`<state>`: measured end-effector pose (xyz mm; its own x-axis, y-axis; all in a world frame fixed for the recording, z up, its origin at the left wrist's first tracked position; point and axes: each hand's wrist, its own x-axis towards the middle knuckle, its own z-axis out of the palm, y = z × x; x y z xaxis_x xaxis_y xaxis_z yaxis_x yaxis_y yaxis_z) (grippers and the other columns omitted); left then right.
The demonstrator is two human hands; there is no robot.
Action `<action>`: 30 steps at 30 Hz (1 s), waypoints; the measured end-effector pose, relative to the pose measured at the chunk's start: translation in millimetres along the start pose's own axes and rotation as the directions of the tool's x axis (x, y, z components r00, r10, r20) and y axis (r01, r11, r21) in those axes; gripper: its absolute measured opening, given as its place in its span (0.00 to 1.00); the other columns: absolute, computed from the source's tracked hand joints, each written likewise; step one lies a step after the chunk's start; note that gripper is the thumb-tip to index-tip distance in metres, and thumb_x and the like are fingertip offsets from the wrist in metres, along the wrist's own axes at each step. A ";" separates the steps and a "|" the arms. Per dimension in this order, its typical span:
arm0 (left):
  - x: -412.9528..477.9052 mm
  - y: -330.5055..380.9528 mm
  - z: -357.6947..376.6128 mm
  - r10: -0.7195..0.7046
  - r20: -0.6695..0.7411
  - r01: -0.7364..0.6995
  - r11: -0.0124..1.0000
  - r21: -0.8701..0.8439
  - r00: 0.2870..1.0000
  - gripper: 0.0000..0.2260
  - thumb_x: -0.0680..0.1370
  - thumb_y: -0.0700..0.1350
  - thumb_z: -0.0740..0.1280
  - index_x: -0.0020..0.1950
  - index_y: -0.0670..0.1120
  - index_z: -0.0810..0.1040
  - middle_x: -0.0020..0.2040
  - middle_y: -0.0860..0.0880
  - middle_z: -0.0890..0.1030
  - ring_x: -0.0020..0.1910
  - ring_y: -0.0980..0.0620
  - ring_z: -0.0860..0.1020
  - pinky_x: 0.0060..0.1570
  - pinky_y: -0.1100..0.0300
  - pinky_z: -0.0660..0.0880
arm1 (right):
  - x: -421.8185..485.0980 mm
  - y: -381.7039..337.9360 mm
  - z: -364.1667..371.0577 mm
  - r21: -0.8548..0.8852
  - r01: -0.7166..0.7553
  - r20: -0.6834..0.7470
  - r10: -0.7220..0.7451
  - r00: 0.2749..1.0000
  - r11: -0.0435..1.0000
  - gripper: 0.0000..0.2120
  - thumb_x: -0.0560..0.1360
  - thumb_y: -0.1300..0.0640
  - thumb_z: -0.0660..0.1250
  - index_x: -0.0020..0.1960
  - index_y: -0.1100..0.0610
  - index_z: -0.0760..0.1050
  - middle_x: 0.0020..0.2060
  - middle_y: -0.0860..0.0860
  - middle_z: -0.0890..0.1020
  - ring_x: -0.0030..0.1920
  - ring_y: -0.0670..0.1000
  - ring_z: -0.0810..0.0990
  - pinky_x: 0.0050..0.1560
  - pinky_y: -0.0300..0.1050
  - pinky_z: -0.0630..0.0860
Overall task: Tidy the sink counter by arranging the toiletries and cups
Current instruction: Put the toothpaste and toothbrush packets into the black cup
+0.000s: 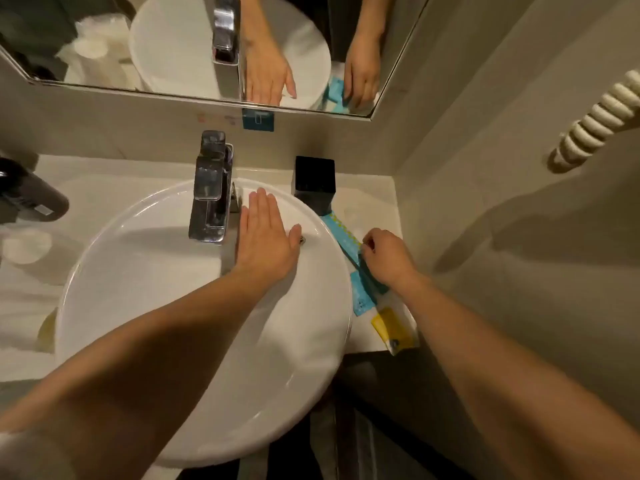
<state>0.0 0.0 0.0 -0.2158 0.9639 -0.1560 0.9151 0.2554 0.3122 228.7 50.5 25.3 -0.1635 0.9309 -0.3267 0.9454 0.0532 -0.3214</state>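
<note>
The step in hand appears to be squaring up the sachets on the narrow strip of counter [375, 202] right of the basin [194, 341]. The right hand [386, 259] is curled over a blue sachet [341, 239], fingertips pinching its upper edge; the sachet lies flat, running from the foot of the black holder [314, 181] toward the counter's front. A second blue sachet [362, 299] lies just in front of it, partly under the wrist, and a yellow sachet [393, 329] sits at the front edge, its corner overhanging. The left hand [265, 237] is open, fingers together, resting flat on the basin's rim beside the tap [209, 188] and holding nothing; use it only as a brace. Slide the pinched sachet rather than lifting it, keeping it parallel to the wall and clear of the basin's edge. Stack or align the remaining sachets behind it, and draw the yellow one back first, since it could slip off. White cups [26, 245] stand left of the basin, untouched.
</note>
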 end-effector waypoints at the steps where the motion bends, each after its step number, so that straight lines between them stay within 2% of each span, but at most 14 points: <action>1: -0.1 0.7 2.0 -0.008 -0.009 0.008 1.000 0.029 1.000 0.35 0.83 0.61 0.46 0.82 0.40 0.42 0.83 0.41 0.42 0.82 0.43 0.41 0.80 0.46 0.41 | 3.9 -1.2 0.3 0.014 -0.016 0.017 0.016 1.000 1.000 0.10 0.81 0.54 0.62 0.57 0.59 0.76 0.52 0.57 0.81 0.48 0.56 0.77 0.46 0.49 0.75; 8: 1.7 -0.2 5.9 -0.006 0.001 0.006 0.997 0.071 1.000 0.36 0.83 0.62 0.46 0.82 0.40 0.41 0.83 0.41 0.41 0.82 0.43 0.40 0.80 0.46 0.41 | 19.5 -6.6 7.8 0.066 -0.122 0.118 0.113 0.987 0.990 0.13 0.77 0.51 0.71 0.57 0.56 0.74 0.51 0.54 0.80 0.48 0.56 0.80 0.46 0.51 0.79; 11: 1.6 0.1 6.9 -0.014 0.009 0.014 0.997 0.073 1.000 0.36 0.83 0.63 0.45 0.82 0.40 0.41 0.83 0.42 0.41 0.82 0.43 0.39 0.80 0.46 0.41 | 21.5 -4.9 10.3 0.128 -0.139 0.124 0.123 0.985 0.982 0.13 0.77 0.53 0.71 0.58 0.57 0.74 0.48 0.52 0.77 0.45 0.53 0.77 0.40 0.46 0.73; 13: 2.9 0.1 7.5 -0.013 0.017 0.012 0.998 0.068 1.000 0.36 0.83 0.63 0.45 0.82 0.41 0.40 0.83 0.42 0.40 0.82 0.44 0.39 0.80 0.46 0.41 | 22.5 -4.8 9.2 0.158 -0.133 0.147 0.109 0.983 0.978 0.10 0.77 0.54 0.71 0.54 0.58 0.76 0.44 0.51 0.77 0.44 0.53 0.76 0.39 0.44 0.69; 17: 4.0 -1.5 8.7 -0.018 0.017 0.017 0.998 0.066 1.000 0.36 0.83 0.64 0.46 0.82 0.42 0.39 0.83 0.43 0.39 0.82 0.44 0.38 0.80 0.46 0.39 | 20.6 0.4 5.6 0.203 -0.170 0.217 0.125 0.968 0.964 0.07 0.75 0.59 0.70 0.40 0.59 0.75 0.35 0.51 0.76 0.41 0.55 0.77 0.34 0.43 0.69; 21: 5.5 -2.4 9.4 -0.021 0.025 0.019 0.998 0.062 0.999 0.37 0.83 0.64 0.45 0.82 0.42 0.38 0.83 0.43 0.39 0.81 0.44 0.37 0.80 0.46 0.40 | 12.4 7.8 -1.7 0.313 -0.220 0.260 0.139 0.956 0.924 0.06 0.74 0.62 0.70 0.39 0.59 0.74 0.38 0.55 0.78 0.39 0.54 0.78 0.39 0.46 0.73; 26: 4.9 -2.0 8.5 -0.017 0.034 0.015 0.999 0.049 0.999 0.37 0.83 0.64 0.45 0.81 0.42 0.38 0.83 0.43 0.38 0.81 0.44 0.37 0.80 0.45 0.40 | 2.4 5.3 -28.5 0.461 -0.111 0.095 0.075 0.993 0.881 0.08 0.72 0.62 0.71 0.36 0.59 0.74 0.32 0.50 0.76 0.35 0.50 0.76 0.37 0.43 0.72; 28: 4.6 -1.9 8.6 -0.017 0.030 0.015 0.999 0.051 0.999 0.37 0.83 0.64 0.45 0.82 0.42 0.38 0.83 0.43 0.39 0.81 0.44 0.37 0.80 0.45 0.40 | 2.3 -8.3 -47.0 0.588 -0.035 0.020 0.029 0.999 0.808 0.05 0.72 0.64 0.72 0.38 0.59 0.77 0.30 0.46 0.79 0.31 0.43 0.77 0.35 0.40 0.73; 30: 5.1 -1.4 8.6 -0.016 0.030 0.015 0.998 0.053 0.999 0.37 0.83 0.64 0.45 0.82 0.42 0.38 0.83 0.43 0.39 0.81 0.44 0.37 0.80 0.46 0.39 | 5.2 -27.8 -67.1 0.666 0.077 -0.072 -0.039 0.997 0.742 0.05 0.73 0.65 0.72 0.42 0.57 0.80 0.32 0.44 0.82 0.31 0.40 0.78 0.34 0.35 0.73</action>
<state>0.5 3.9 -9.3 -0.2202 0.9569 -0.1893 0.9286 0.2651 0.2596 220.4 78.1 92.2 -0.1795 0.9517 -0.2492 0.5016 -0.1293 -0.8554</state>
